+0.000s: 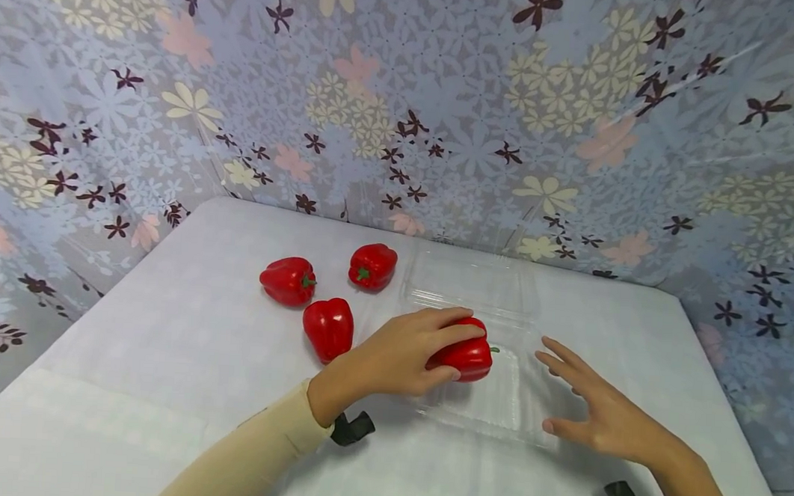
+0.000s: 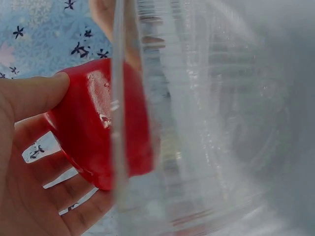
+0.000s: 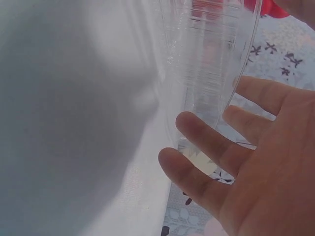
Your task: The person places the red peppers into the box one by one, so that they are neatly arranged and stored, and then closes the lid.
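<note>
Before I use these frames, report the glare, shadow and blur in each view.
Head: pale glare streaks at upper right on the floral backdrop; left wrist: bright highlight on the red pepper, soft blur along the rim of the clear container; right wrist: broad grey shadow over the white tablecloth.

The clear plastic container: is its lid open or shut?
Open: the lid lies back beyond the base, over which the left hand holds a red pepper.

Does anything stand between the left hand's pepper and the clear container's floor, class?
Nothing visible does: the left hand holds the red pepper over the clear container, its lid lies open beyond, and the right hand is off to the right. Directly beneath the pepper I cannot tell.
</note>
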Motion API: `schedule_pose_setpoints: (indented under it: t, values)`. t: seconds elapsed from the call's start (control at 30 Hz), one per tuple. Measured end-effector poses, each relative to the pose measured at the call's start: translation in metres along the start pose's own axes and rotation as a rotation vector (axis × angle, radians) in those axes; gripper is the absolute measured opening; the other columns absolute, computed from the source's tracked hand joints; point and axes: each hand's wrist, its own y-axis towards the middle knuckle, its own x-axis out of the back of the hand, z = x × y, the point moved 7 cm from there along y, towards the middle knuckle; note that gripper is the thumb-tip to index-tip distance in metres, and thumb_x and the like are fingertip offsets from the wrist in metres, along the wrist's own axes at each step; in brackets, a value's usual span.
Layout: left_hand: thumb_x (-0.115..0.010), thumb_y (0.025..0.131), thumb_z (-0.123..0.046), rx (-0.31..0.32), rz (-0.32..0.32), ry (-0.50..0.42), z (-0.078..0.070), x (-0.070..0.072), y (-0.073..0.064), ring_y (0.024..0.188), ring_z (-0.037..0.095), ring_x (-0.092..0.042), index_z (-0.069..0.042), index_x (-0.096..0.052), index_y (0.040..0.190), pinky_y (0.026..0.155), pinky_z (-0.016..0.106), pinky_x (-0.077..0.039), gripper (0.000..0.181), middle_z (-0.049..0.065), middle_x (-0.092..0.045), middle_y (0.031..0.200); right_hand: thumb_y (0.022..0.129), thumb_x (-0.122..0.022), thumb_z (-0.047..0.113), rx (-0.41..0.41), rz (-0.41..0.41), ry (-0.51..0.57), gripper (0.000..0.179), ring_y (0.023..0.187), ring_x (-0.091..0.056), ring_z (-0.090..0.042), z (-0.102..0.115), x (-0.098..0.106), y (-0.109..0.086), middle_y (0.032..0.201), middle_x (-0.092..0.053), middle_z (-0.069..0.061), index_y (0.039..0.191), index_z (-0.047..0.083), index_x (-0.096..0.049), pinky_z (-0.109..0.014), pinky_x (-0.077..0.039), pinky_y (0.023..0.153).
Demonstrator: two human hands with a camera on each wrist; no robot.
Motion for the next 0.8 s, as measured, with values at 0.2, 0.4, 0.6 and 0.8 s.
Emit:
schedule_pose_setpoints:
  t: [0.2, 0.4, 0.6, 0.8]
  values:
    - [-0.066, 0.091, -0.033, 0.022, 0.024, 0.010, 0.001, -0.005, 0.003, 0.134, 0.020, -0.052, -0.025, -0.049, 0.145, 0.102, 0.035, -0.054, 0.057, 0.003, -0.048, 0.152, 0.081, -0.080, 0.032, 0.005, 0.005, 0.013, 0.086, 0.130, -0.050, -0.048, 0.002, 0.000, 0.002, 0.161, -0.023, -0.022, 0.152, 0.011, -0.037, -0.074, -0.044, 0.092]
    - [-0.067, 0.091, -0.033, 0.032, 0.047, -0.005, -0.003, -0.011, 0.008, 0.135, 0.020, -0.052, -0.025, -0.049, 0.145, 0.102, 0.035, -0.054, 0.057, 0.004, -0.047, 0.153, 0.080, -0.081, 0.031, -0.004, 0.009, 0.008, 0.087, 0.131, -0.048, -0.048, 0.002, 0.000, 0.003, 0.161, -0.024, -0.023, 0.152, 0.011, -0.038, -0.075, -0.044, 0.092]
    - [-0.068, 0.091, -0.033, 0.054, 0.058, -0.024, -0.004, -0.018, 0.015, 0.136, 0.020, -0.050, -0.028, -0.047, 0.146, 0.102, 0.034, -0.054, 0.059, 0.002, -0.045, 0.155, 0.080, -0.081, 0.031, -0.011, 0.011, 0.012, 0.086, 0.130, -0.050, -0.049, 0.001, -0.001, 0.004, 0.161, -0.025, -0.023, 0.151, 0.010, -0.038, -0.076, -0.043, 0.092]
    - [-0.068, 0.092, -0.033, 0.067, 0.064, -0.031, -0.005, -0.025, 0.020, 0.135, 0.021, -0.051, -0.029, -0.047, 0.146, 0.101, 0.034, -0.054, 0.058, 0.002, -0.044, 0.155, 0.080, -0.080, 0.031, -0.002, 0.013, 0.016, 0.085, 0.131, -0.049, -0.049, 0.002, 0.000, 0.004, 0.161, -0.025, -0.023, 0.151, 0.009, -0.038, -0.074, -0.045, 0.092]
